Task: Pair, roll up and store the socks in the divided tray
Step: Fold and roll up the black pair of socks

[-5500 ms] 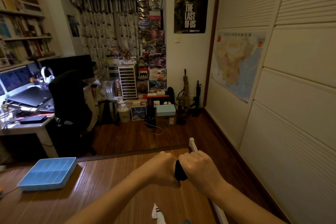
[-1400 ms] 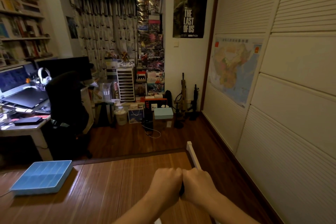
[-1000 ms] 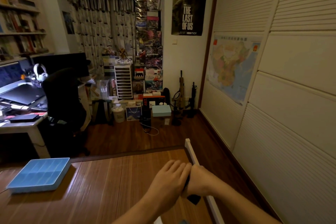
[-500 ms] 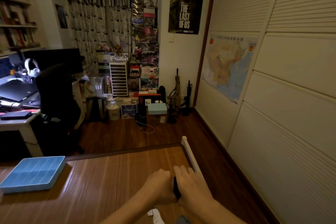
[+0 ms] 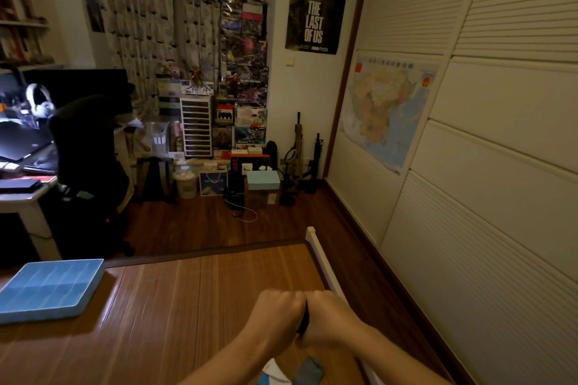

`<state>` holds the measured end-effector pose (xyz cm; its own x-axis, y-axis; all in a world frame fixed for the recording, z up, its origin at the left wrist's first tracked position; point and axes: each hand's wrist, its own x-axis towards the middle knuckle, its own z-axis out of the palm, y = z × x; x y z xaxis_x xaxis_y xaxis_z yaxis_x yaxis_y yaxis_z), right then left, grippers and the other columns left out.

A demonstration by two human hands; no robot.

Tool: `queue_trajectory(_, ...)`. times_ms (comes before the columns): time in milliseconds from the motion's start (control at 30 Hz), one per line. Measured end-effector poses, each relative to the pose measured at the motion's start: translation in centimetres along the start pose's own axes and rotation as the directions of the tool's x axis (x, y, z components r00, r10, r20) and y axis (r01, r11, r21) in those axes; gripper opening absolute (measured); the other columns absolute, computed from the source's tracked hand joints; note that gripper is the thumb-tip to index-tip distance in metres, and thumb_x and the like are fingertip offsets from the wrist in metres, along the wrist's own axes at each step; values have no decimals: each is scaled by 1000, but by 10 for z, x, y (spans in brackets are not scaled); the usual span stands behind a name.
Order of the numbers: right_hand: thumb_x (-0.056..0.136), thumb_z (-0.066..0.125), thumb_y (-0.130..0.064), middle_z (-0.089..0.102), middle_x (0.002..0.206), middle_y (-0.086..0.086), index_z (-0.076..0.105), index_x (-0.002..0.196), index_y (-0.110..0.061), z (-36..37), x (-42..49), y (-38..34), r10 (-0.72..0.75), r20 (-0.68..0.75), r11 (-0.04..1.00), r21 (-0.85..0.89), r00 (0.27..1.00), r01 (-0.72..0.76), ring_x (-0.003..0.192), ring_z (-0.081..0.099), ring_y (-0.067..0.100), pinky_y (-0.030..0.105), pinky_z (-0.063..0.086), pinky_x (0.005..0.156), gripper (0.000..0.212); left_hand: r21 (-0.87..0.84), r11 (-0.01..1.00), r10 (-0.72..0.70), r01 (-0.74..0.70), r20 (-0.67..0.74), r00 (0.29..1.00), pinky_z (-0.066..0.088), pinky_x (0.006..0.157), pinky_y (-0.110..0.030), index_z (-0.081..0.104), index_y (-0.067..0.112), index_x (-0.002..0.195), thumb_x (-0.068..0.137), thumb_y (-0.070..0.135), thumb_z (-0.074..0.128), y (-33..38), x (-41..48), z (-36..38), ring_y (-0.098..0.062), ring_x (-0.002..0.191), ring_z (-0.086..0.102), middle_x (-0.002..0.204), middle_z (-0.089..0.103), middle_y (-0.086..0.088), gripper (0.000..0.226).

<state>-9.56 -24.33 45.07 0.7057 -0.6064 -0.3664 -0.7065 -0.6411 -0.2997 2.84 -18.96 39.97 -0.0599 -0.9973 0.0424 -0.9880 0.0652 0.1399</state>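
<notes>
Head view, room and work surface. The wardrobe (image 5: 488,166), pale and slatted, fills the right side of what you see; a map (image 5: 384,109) hangs on its nearer panel.

Below it, the mat (image 5: 187,306) of brown wooden slats spreads across the lower half of the view, with a white rail (image 5: 319,256) along its right edge.

The tray (image 5: 51,287), blue and divided into a grid of compartments, lies flat on the mat's far left, well apart from your hands. What the compartments hold cannot be told from here.

Your left hand (image 5: 275,316) and your right hand (image 5: 328,316) meet above the mat near its right edge. Both are curled into fists, backs up, with the knuckles of one pressed against the knuckles of the other.

The dark sock (image 5: 303,322) is gripped between the two fists. Only a narrow black strip of it shows in the seam where your hands touch, so whether it is one sock or a rolled pair cannot be told.

Beneath your forearms, at the bottom edge of the view, a white sock (image 5: 275,373) and a grey sock (image 5: 309,372) lie on the mat just beside each other, both partly cut off by the frame.
</notes>
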Motion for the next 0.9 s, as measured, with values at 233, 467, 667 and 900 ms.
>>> queue_trajectory(233, 98, 60, -19, 67, 111, 8, 60, 116, -13, 21, 3, -5, 65, -32, 977, -203, 997, -70, 105, 64, 24, 40, 52, 98, 19, -50, 998, -36, 49, 220, 975, 49, 100, -35, 54, 14, 129, 101, 22, 58, 6, -10, -14, -22, 108, 62, 122, 63, -8, 29)
queue_trajectory(467, 97, 56, -26, 62, 100, 5, 56, 111, -14, 40, -2, 2, -33, -164, 967, -254, 986, -10, 85, 55, 20, 32, 49, 80, 18, -91, 992, -40, 87, 423, 905, 53, 102, -40, 60, 12, 129, 99, 29, 62, 5, -9, -21, -25, 112, 64, 123, 66, -10, 34)
queue_trajectory(667, 83, 72, -26, 59, 76, -6, 61, 83, -20, 36, 3, 16, 47, 36, 998, 41, 998, -49, 72, 59, 12, 30, 49, 66, 13, 24, 998, 59, -65, 194, 979, 43, 74, -31, 56, 15, 119, 104, 28, 52, 3, -12, 6, -19, 81, 56, 100, 63, -4, 20)
queue_trajectory(900, 78, 78, -20, 63, 84, 5, 66, 90, -13, 39, -5, 33, -4, 163, 972, 234, 987, -34, 77, 61, 17, 34, 52, 71, 19, 74, 987, 138, -144, 79, 987, 36, 69, -33, 61, 12, 106, 103, 21, 51, 13, -16, 24, -22, 75, 53, 97, 67, -9, 13)
